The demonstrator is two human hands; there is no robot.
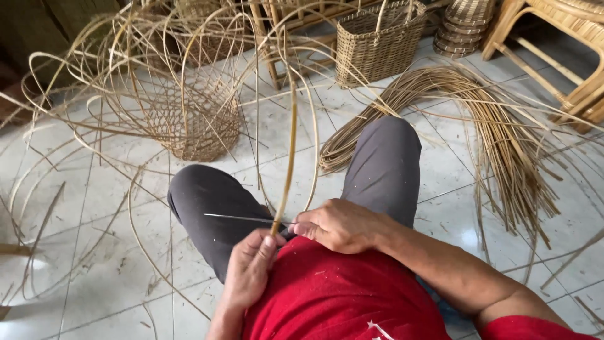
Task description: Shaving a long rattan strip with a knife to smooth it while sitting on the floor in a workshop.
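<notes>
Red shirt cloth fills the space under both hands. Just above it, the left hand is closed on the lower end of a long cane strip; the strip is pinched between thumb and fingers and rises from them in a gentle curve. Beside these fingers, the right hand is clenched around the handle of a thin knife. Its blade points sideways, away from the right fingers, and meets the strip just above the left fingertips. Below the blade lie two knees in grey trousers. Beyond the fingers, on the tiled floor, stands a half-woven basket with many loose strips spreading out. Further away I see a finished basket, and on the right-hand side a bundle of cane.
</notes>
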